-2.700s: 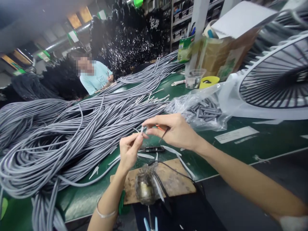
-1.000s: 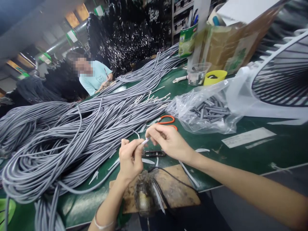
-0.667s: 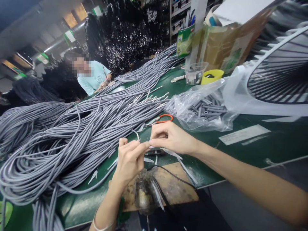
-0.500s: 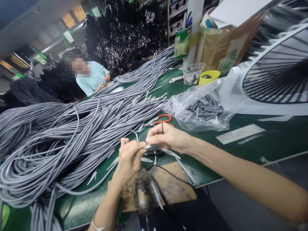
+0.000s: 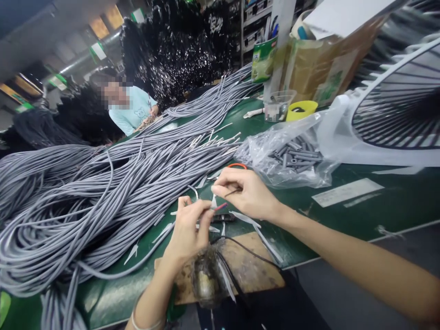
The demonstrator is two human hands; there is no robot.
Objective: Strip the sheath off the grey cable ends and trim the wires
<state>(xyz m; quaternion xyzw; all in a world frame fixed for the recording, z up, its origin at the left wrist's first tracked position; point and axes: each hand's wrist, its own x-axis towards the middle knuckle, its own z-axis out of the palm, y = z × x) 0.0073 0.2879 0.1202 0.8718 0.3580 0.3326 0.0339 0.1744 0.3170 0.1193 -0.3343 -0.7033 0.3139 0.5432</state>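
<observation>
My left hand [image 5: 190, 224] is closed in a pinch on the end of a grey cable [image 5: 151, 256], whose length runs off to the lower left. Red and blue wire tips [image 5: 220, 207] poke out past its fingers. Just above them, my right hand [image 5: 245, 190] is closed, with thumb and forefinger pinching a small white strip [image 5: 213, 201] that reaches down to the cable end. A thin dark stick-like piece [image 5: 234, 191] shows between the right hand's fingers; its kind is unclear. Behind the right hand lie orange-handled scissors or pliers [image 5: 238, 165], mostly covered.
Bundles of grey cable [image 5: 113, 201] cover the table's left. A clear bag of grey tubes [image 5: 292, 153] lies beyond my right hand, near a white fan [image 5: 388, 110]. A grimy device [image 5: 206, 279] sits on a wooden board [image 5: 254, 270] in front. Another person [image 5: 132, 110] sits across.
My right hand has drawn slightly up and away from my left fingertips. The red and blue wire tips and the white strip now show between the hands.
</observation>
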